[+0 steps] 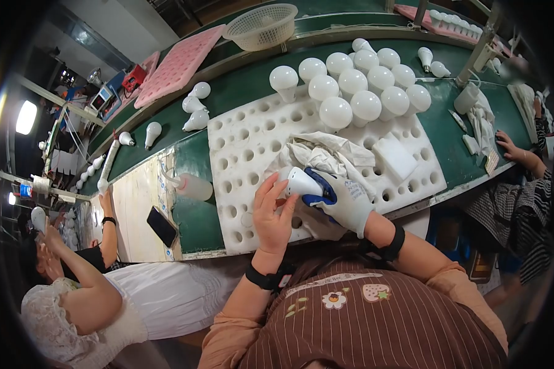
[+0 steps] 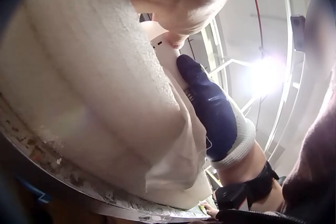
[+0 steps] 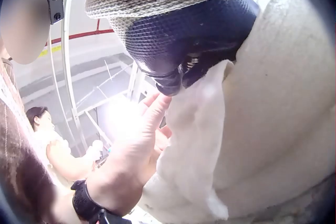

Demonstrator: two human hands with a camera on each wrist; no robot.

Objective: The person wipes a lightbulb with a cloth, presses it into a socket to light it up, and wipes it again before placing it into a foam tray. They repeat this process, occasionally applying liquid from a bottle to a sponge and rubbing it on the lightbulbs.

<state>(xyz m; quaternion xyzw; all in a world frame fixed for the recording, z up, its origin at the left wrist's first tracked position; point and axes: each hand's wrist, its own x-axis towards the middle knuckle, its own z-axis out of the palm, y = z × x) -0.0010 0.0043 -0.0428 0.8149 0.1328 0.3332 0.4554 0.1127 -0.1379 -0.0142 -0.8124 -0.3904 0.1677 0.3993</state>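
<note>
A white bulb (image 1: 303,182) lies tilted between both hands, above the front part of a holed white foam board (image 1: 228,147). My bare left hand (image 1: 272,215) holds its left end between thumb and fingers. My right hand (image 1: 345,200), in a white and blue glove, grips the other end. A crumpled pale cloth (image 1: 326,154) lies just behind and under the hands. In the left wrist view the bulb (image 2: 167,56) shows between bare fingers and the blue glove (image 2: 212,108). The right wrist view shows the glove (image 3: 184,35) against the cloth (image 3: 194,140); the bulb is hidden there.
Several bulbs (image 1: 353,81) stand at the board's back, near a white foam block (image 1: 395,158). A bottle (image 1: 194,186) and a phone (image 1: 161,226) lie left. Behind are a basket (image 1: 260,27) and pink tray (image 1: 178,64). People sit on both sides.
</note>
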